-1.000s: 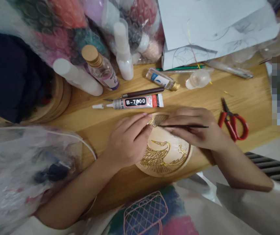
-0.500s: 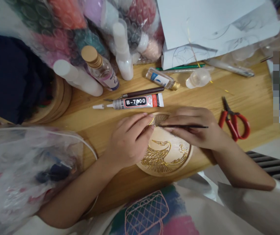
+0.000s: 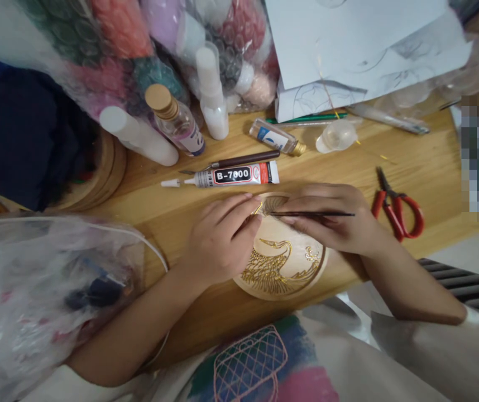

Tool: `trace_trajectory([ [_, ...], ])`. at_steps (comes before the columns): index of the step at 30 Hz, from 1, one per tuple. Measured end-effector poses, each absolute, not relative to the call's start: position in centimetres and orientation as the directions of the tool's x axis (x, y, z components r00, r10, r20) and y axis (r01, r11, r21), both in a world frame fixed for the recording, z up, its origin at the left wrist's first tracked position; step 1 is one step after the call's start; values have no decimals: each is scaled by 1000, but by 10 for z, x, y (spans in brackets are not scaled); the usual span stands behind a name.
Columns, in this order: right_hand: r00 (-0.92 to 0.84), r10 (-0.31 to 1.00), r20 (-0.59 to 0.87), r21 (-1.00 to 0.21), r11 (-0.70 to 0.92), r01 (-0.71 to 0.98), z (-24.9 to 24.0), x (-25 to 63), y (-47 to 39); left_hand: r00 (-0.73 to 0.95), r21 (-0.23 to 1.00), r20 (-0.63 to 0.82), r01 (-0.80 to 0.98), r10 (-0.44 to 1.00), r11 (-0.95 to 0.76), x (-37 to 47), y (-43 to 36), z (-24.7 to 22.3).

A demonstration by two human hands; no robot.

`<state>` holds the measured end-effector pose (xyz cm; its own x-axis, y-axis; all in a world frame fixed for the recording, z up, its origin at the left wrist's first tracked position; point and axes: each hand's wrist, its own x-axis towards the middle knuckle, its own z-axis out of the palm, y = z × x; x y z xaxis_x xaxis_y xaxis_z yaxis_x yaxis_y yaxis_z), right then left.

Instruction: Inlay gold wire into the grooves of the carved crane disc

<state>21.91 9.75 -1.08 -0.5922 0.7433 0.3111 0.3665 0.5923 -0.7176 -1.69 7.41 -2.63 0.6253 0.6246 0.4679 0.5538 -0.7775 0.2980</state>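
In the head view, the wooden counter (image 3: 147,195) is running across the middle, plastic-wrapped bundles (image 3: 223,50) crowding its upper edge. At centre, the round wooden plaque (image 3: 290,234) is lying near the counter's lower edge; the left hand's (image 3: 225,240) fingers are pinching gold wire (image 3: 258,208), the right hand's (image 3: 331,218) a thin dark tool (image 3: 315,214). Bare wood is showing right of the red-handled pliers (image 3: 398,212).

Left hand (image 3: 225,243) hides part of the disc (image 3: 302,237).

Left grip (image 3: 223,240) on wooden disc (image 3: 273,231), right grip (image 3: 335,218) holding thin tool (image 3: 319,214)
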Motion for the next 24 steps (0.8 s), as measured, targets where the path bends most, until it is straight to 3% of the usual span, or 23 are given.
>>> trace_trajectory([
  [14,-621,729,287,-692,607,392,-8,218,97,617,278,469,576,632,-769,-15,74,-24],
  [24,-657,690,304,-719,618,316,-7,218,94,628,299,441,571,641,-765,-16,75,-24],
])
